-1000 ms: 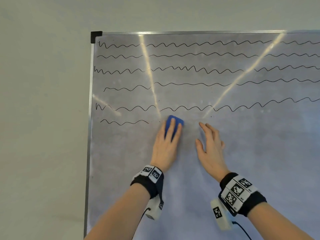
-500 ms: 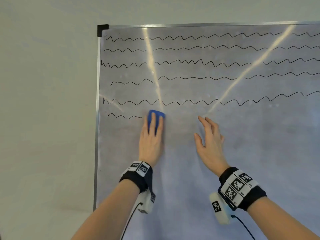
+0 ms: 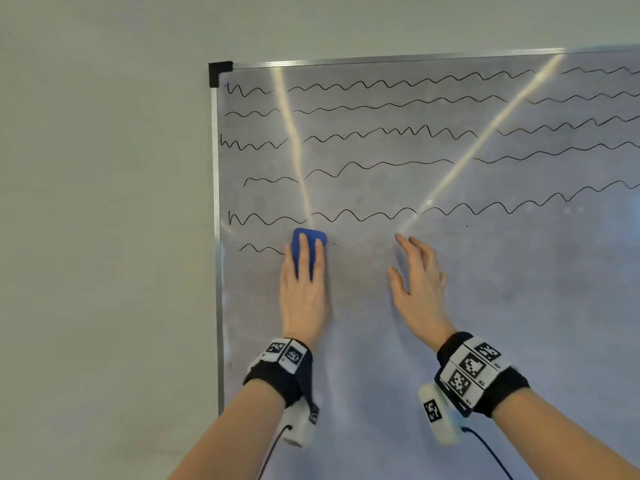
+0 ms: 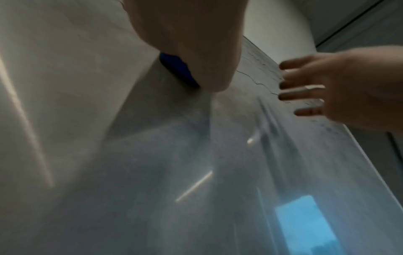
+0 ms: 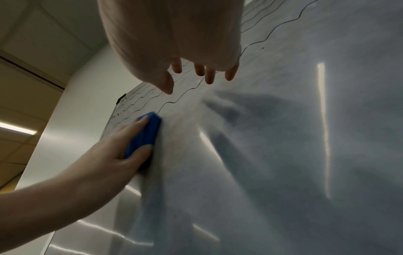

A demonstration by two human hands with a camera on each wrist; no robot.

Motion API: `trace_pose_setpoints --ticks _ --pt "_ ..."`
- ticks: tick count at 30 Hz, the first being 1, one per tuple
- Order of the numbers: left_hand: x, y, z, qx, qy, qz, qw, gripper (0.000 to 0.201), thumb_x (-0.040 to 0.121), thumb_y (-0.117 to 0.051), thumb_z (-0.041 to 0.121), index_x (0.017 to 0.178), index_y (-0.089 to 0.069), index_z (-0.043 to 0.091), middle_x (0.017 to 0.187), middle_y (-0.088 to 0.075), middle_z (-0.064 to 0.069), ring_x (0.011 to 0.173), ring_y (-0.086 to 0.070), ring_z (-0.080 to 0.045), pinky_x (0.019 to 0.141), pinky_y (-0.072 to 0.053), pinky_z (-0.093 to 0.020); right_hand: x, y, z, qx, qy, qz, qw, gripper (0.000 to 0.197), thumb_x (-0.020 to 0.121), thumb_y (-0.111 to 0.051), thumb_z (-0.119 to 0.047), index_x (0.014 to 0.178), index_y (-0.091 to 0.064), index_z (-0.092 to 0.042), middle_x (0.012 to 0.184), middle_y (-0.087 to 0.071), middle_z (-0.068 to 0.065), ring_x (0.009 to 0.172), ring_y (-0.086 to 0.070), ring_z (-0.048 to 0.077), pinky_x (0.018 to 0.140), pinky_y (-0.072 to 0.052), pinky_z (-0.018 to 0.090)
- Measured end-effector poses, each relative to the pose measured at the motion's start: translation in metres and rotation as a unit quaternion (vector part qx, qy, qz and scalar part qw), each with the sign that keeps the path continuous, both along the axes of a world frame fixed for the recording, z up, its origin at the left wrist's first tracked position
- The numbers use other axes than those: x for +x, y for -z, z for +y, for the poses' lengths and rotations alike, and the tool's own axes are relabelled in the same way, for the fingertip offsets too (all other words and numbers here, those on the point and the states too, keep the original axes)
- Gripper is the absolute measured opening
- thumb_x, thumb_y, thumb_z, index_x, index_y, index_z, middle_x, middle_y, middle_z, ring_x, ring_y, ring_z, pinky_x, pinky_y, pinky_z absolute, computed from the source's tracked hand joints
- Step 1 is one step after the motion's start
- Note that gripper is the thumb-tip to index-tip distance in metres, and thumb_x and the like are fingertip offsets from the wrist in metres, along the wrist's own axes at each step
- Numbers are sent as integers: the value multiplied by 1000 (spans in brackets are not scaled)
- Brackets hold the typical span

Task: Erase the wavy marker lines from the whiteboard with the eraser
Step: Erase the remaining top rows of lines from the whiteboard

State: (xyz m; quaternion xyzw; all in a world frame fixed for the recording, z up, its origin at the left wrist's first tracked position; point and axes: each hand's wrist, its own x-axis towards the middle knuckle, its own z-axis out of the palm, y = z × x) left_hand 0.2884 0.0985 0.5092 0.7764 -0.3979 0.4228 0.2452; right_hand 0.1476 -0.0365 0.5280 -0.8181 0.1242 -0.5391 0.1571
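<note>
A whiteboard (image 3: 485, 306) hangs on the wall with several black wavy lines (image 3: 381, 162) across its upper half. My left hand (image 3: 306, 275) holds the blue eraser (image 3: 309, 236) flat against the board, fingers lying over its back and the thumb at its side (image 5: 144, 150). The eraser sits on the lowest line, whose short leftover stub (image 3: 259, 249) runs to its left. My right hand (image 3: 414, 271) is spread open to the right of the eraser, empty, its fingertips at the board just under the line above.
The board's metal frame (image 3: 217, 271) and black corner cap (image 3: 220, 72) lie just left of the eraser, with bare wall (image 3: 104, 237) beyond. Bright glare streaks (image 3: 294, 150) cross the board. The board below both hands is smudged grey and bears no lines.
My left hand has slid the eraser leftward along the lowest line, and the remaining stub has grown shorter. The right hand has stayed about where it was.
</note>
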Motion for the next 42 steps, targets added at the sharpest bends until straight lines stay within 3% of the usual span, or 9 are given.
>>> trace_pose_setpoints --ticks 8,17,20,24,27,33,35,39,42 --pt "-12 -3 -36 149 101 -190 965 54 92 -28 10 145 -44 10 154 -34 -14 140 -34 -39 107 -41 -44 6 -9 4 6 31 -31 999 49 96 -48 -22 142 -32 -31 142 -31 0 132 -30 13 102 -16 32" --pt "18 16 26 -9 27 -27 999 80 77 -56 -6 151 -30 6 158 -21 -18 142 -21 -44 106 -40 -49 18 -5 23 -1 33 -29 999 52 94 -49 -18 142 -32 -29 140 -30 0 131 -30 16 103 -19 39" --pt "5 7 1 38 73 -67 994 62 87 -39 5 149 -35 7 156 -28 -19 141 -29 -43 106 -41 -48 19 -7 29 -14 34 -35 999 52 95 -50 -18 142 -32 -30 140 -31 -1 131 -31 15 100 -20 36" --pt "-1 0 -15 130 102 -143 976 55 90 -38 13 145 -43 9 150 -40 -15 137 -38 -39 104 -44 -45 17 -12 31 -8 29 -39 999 50 96 -48 -21 142 -31 -31 140 -31 -1 130 -32 13 100 -16 30" --pt "12 -1 6 96 63 -104 988 60 86 -33 8 145 -43 8 152 -39 -14 134 -42 -40 93 -50 -42 19 -13 31 -7 35 -45 998 52 95 -50 -19 142 -31 -31 139 -32 0 130 -33 14 99 -17 32" --pt "12 -1 25 34 17 -1 999 74 75 -59 -3 146 -40 4 154 -32 -20 134 -38 -44 76 -50 -39 22 -11 39 1 31 -40 999 53 94 -50 -17 142 -32 -30 138 -31 0 129 -32 15 99 -18 35" --pt "-1 -1 9 65 35 -31 997 66 79 -51 -1 144 -42 4 153 -34 -20 132 -42 -43 70 -49 -36 22 -12 41 0 30 -40 999 53 94 -50 -17 142 -32 -30 139 -31 -1 129 -32 15 99 -18 34" --pt "-7 8 -9 143 81 -127 978 60 84 -53 9 143 -42 8 150 -40 -15 133 -44 -39 77 -52 -35 17 -15 41 -4 31 -39 999 50 96 -47 -20 142 -29 -33 140 -30 -3 129 -33 13 100 -16 30" --pt "8 7 9 129 52 -125 982 59 84 -33 5 143 -41 8 149 -42 -15 129 -47 -40 73 -52 -36 16 -15 34 4 46 -43 998 51 95 -47 -17 142 -30 -31 139 -30 -1 129 -35 15 101 -17 34"
